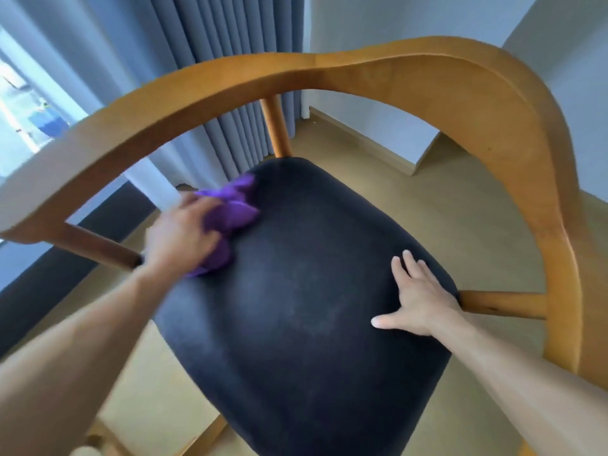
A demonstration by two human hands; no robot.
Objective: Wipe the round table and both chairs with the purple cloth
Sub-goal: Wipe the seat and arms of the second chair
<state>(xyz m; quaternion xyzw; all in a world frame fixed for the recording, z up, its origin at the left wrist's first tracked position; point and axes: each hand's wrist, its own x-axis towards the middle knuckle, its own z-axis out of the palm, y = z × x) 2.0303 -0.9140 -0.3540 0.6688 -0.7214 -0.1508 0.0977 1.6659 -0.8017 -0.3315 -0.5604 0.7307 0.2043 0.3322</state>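
The floor (pixel 411 205) is pale tan and fills the room under everything. Long blue-grey curtains (pixel 230 77) hang at the back, next to a bright window (pixel 23 103) on the left. White walls (pixel 394 21) meet in the far corner.

A big chair (pixel 362 77) stands close to the camera. It has a curved wooden rail that bends all the way around, from the left side, over the back, and down the right side. Short wooden posts hold the rail up. Its seat (pixel 312 291) is dark, soft looking and rounded at the corners.

The person's two bare arms reach in from the bottom of the picture, one on each side.

The right hand (pixel 418 297) lies flat on the right side of the seat. Its fingers are straight and spread apart, and the thumb points out to the left. It holds nothing.

The left hand (pixel 181 232) is at the far left edge of the seat, and it looks blurry. It presses down on the purple cloth (pixel 230 212). The fingers seem to curl over the cloth, but the blur makes it hard to be sure.

The purple cloth is bunched up and lies on the seat's left back corner. Part of it is under the left hand, and part sticks out past the fingers.
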